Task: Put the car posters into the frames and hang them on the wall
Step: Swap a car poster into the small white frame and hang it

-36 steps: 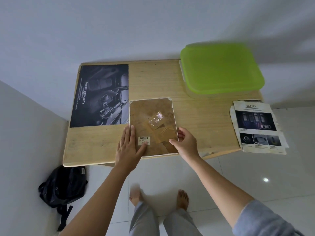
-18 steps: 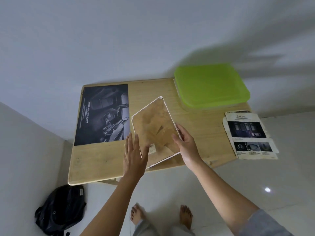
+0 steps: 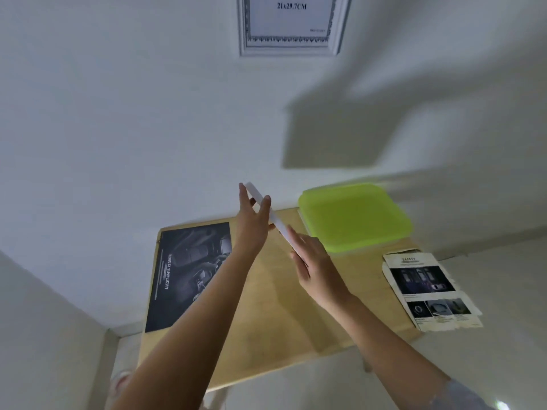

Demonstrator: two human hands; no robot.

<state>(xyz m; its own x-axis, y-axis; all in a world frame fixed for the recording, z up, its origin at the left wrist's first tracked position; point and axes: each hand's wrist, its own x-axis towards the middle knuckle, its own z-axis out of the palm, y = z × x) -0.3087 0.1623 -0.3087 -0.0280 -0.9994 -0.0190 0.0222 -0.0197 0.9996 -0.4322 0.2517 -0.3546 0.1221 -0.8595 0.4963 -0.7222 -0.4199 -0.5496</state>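
Observation:
I hold a white picture frame (image 3: 273, 219) up off the table, turned almost edge-on to me. My left hand (image 3: 253, 224) grips its upper left part, thumb on the near edge. My right hand (image 3: 313, 266) holds its lower right end with the fingers laid along it. A dark car poster reading "ROBUST SIMPLICITY" (image 3: 186, 273) lies flat on the left of the wooden table (image 3: 284, 327). A second car poster headed "SAFETY" (image 3: 429, 288), with crumpled edges, overhangs the table's right end. Another white frame (image 3: 288, 25) hangs on the wall above, with a "21x29.7CM" insert.
A lime green lidded container (image 3: 355, 217) sits at the table's back right, close to my right hand. The table stands against a white wall (image 3: 118, 128), with a side wall on the left. Pale floor shows below the table.
The frame lay back-up on the table; both hands have lifted it and tilted it nearly edge-on toward the wall. My view has swung upward, bringing the hung frame into sight.

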